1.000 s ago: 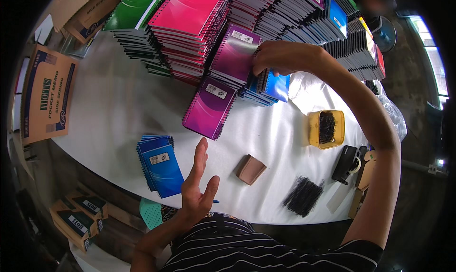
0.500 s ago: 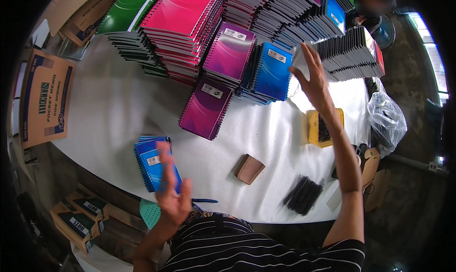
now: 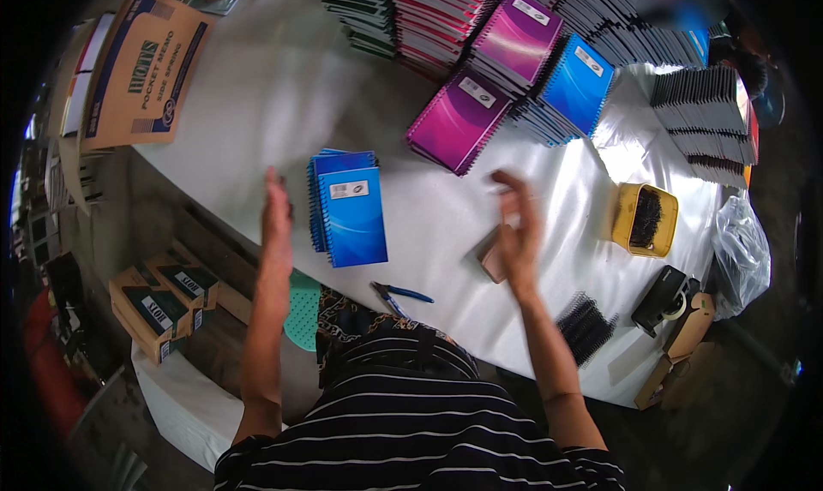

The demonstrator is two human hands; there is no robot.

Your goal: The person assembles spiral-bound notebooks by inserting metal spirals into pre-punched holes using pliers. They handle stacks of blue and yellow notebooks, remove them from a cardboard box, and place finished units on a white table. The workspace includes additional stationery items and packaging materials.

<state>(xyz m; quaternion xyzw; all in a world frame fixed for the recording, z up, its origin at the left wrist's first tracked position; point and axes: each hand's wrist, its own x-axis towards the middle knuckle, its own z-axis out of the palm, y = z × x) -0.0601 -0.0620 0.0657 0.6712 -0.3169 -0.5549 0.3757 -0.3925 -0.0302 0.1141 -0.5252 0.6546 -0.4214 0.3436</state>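
A small stack of blue spiral notebooks (image 3: 356,217) lies near the table's front edge, its top one turned slightly from those below. Just left of it, apart from the stack, my left hand (image 3: 276,212) is held edge-on with fingers stretched out and nothing in it. My right hand (image 3: 519,234), smeared a little by motion, hovers to the right with its fingers apart and bent, holding nothing I can see. It partly covers a small brown block (image 3: 493,258) on the table. Pliers with blue handles (image 3: 399,296) lie with handles spread near my waist.
Purple notebooks (image 3: 459,122), a blue stack (image 3: 576,84) and taller notebook piles stand at the back. To the right are a yellow tub (image 3: 656,221) of black coils, loose black spiral coils (image 3: 587,326), a tape dispenser (image 3: 660,298) and a plastic bag (image 3: 741,255). A carton (image 3: 146,75) stands left.
My right hand has drawn back from the far blue stack toward me. My left hand has gone from over the near blue notebooks to their left side. The whole view has shifted.
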